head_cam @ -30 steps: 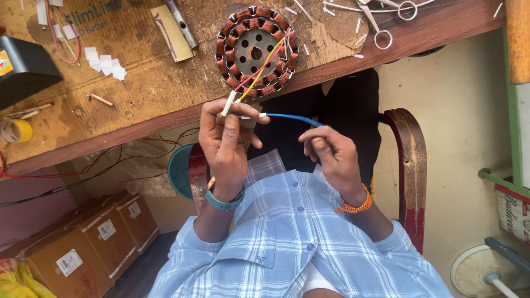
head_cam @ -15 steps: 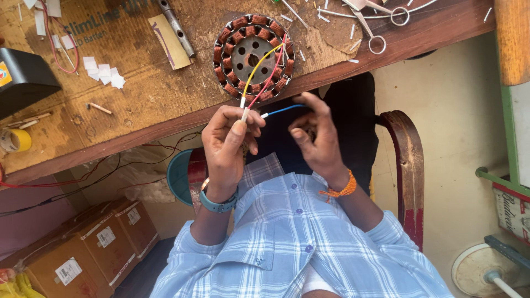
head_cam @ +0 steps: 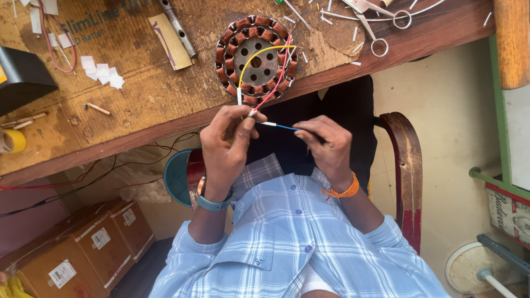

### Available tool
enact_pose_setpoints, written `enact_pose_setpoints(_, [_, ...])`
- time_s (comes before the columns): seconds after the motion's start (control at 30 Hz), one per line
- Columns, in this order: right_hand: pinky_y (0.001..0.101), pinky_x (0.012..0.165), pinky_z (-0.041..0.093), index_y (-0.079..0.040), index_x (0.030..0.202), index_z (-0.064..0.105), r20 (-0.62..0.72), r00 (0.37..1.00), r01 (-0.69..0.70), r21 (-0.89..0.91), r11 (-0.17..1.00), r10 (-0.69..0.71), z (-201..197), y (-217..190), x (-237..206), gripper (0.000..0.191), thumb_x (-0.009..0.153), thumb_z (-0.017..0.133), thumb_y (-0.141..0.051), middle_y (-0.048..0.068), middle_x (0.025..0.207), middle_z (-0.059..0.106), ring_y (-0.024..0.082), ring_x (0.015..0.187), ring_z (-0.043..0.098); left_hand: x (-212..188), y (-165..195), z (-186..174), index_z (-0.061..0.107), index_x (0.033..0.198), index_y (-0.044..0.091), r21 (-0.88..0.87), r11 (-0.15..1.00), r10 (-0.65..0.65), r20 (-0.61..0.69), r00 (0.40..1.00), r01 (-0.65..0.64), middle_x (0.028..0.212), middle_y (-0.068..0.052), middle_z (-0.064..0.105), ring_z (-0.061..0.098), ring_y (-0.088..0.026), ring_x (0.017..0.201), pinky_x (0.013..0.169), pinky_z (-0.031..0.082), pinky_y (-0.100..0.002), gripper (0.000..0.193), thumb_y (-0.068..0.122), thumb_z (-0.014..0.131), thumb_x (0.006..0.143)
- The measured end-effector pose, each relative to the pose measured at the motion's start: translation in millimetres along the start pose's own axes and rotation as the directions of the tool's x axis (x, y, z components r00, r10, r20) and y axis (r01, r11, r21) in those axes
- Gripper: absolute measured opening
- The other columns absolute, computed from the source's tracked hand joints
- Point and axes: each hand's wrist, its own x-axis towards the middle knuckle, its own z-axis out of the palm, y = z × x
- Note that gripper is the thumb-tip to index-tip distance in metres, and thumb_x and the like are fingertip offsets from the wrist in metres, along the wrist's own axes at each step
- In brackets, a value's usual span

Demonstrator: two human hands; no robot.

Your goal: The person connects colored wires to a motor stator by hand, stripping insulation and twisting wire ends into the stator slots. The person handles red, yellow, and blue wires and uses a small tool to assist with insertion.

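Observation:
A round motor stator (head_cam: 255, 58) with copper windings lies on the wooden workbench (head_cam: 138, 99) near its front edge. A yellow lead (head_cam: 259, 52) and a red lead (head_cam: 277, 80) run from it down to my left hand (head_cam: 225, 146), which pinches their white-sleeved ends just below the bench edge. My right hand (head_cam: 326, 146) grips a blue wire (head_cam: 284, 127) whose white tip meets the ends held by my left hand. Both hands hover over my lap, in front of my checked shirt.
Scissors (head_cam: 381, 25), a metal tube (head_cam: 178, 27), paper scraps (head_cam: 102, 72), a tape roll (head_cam: 12, 140) and a black box (head_cam: 22, 77) lie on the bench. Cardboard boxes (head_cam: 83, 248) stand below left. A wooden chair arm (head_cam: 406, 165) is at my right.
Both hands have come closer together and a little nearer the bench edge; the blue wire's tip now meets the lead ends held in my left hand.

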Motion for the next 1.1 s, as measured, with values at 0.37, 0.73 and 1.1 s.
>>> enact_pose_setpoints(0.37, [0.0225,0.066,0.056,-0.001,0.099,0.077,-0.139,0.99,-0.005,-0.031,0.999,0.001,-11.2,-3.9,0.5,0.013,0.094,0.08,-0.013,0.008,0.093,0.071,0.012,0.078,0.069,16.9,-12.0,-18.7,0.064,0.115,-0.002,0.021,0.999,0.05,-0.123,0.991,-0.048,0.101,-0.009,0.075,0.067,-0.009,0.078,0.072,0.056,-0.022,0.01,0.005,0.061,0.108])
enact_pose_setpoints(0.73, [0.0212,0.058,0.053,0.0,0.101,0.075,-0.04,0.992,-0.117,0.111,0.987,0.122,-19.0,-12.3,3.6,0.014,0.095,0.075,-0.012,0.009,0.094,0.072,0.01,0.067,0.065,18.2,20.8,-10.4,0.067,0.115,0.01,0.527,0.843,0.3,-0.303,0.905,-0.103,0.116,-0.014,0.061,0.061,-0.013,0.078,0.062,0.052,-0.026,0.019,0.003,0.071,0.098])
enact_pose_setpoints(1.1, [0.0244,0.065,0.05,0.003,0.097,0.071,-0.06,0.992,-0.103,0.097,0.99,0.109,-15.3,-31.6,8.3,0.01,0.097,0.076,-0.006,0.008,0.088,0.067,0.011,0.074,0.063,19.0,26.1,12.2,0.07,0.113,0.005,0.514,0.688,0.334,0.403,0.852,-0.513,0.107,-0.006,0.072,0.069,-0.024,0.091,0.077,0.056,-0.037,0.024,0.013,0.076,0.092])
